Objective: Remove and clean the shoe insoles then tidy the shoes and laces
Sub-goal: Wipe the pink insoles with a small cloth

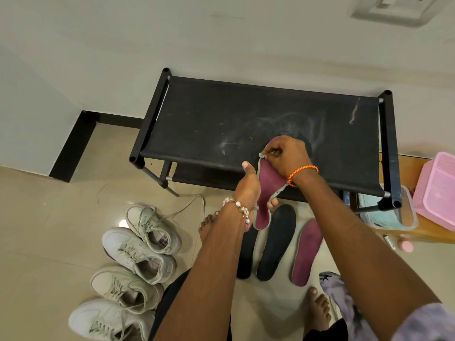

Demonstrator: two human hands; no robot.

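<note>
I hold a maroon insole [267, 183] with a pale green edge up in front of the black shoe rack [246, 119]. My left hand [248, 188] grips its lower half from the left, thumb up. My right hand [288, 153] pinches a small pale green wad against the insole's upper edge. On the floor below lie a dark insole [277, 242], a second maroon insole [306, 252] and another dark insole [246, 257], partly hidden by my left arm. Several pale sneakers [138, 254] stand in a row at the left, one lace trailing loose.
A clear plastic container [384, 212] holding something teal and a pink plastic basket [435, 190] sit on a low wooden surface to the right of the rack. My bare feet [317, 308] rest on the beige tiled floor beside the insoles. A white wall stands behind.
</note>
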